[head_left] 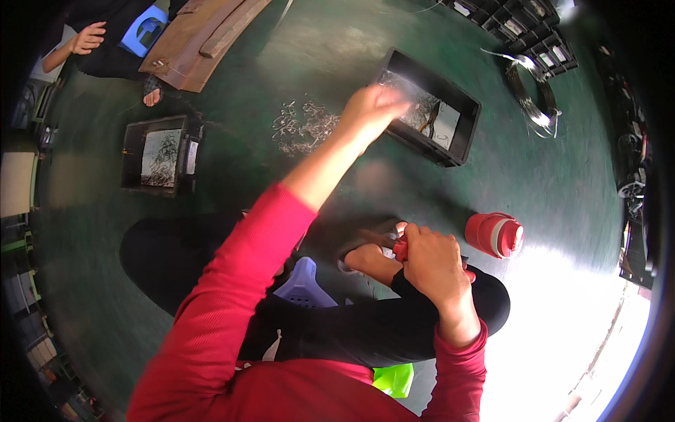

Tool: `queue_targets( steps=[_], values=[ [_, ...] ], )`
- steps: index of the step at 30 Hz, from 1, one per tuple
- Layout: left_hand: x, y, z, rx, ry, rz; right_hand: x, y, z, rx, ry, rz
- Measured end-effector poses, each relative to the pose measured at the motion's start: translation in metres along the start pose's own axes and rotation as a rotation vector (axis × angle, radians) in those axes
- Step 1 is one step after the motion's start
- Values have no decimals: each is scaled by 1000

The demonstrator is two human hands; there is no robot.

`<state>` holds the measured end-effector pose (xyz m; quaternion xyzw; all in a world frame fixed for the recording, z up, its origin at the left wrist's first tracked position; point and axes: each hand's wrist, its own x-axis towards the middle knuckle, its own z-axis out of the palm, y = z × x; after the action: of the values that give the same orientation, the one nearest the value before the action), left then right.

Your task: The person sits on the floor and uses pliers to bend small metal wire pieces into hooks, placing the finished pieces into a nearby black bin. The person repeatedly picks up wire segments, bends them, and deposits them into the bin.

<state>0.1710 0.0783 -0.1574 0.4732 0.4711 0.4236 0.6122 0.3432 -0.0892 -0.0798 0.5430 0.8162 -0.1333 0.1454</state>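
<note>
My left hand (369,112) reaches out over the near left edge of a black plastic crate (422,144). Its fingers are smeared by motion, so whether they hold anything is unclear. Inside that crate lie small metal pieces (420,105) on a pale lining. Close to my right knee, my right hand (436,264) is closed around a tool with red handles (401,247), which looks like pliers; its dark jaws point left and are blurred. Left of the crate, a loose pile of bent wire pieces (306,126) is spread on the green floor.
A second black crate (130,156) with dark small pieces stands at left. Beyond it are wooden boards (204,42), a blue stool (144,29) and another person's hand (89,39). A red jug (489,235) stands right; a wire coil (531,95) lies far right near stacked crates (517,24).
</note>
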Motion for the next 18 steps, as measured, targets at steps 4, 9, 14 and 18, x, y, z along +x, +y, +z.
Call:
queue_targets(
  steps=[4,9,14,18],
  values=[
    [69,-28,-16,381,309,311,4,3,0,-9,-60,94],
    [37,-157,-99,789,308,-6,7,7,5,-23,-91,63],
    [-29,-267,-119,885,311,-347,13,5,6,-43,-182,-24],
    [-39,-290,-102,848,331,-329,19,4,5,-39,-201,-48]
  ],
)
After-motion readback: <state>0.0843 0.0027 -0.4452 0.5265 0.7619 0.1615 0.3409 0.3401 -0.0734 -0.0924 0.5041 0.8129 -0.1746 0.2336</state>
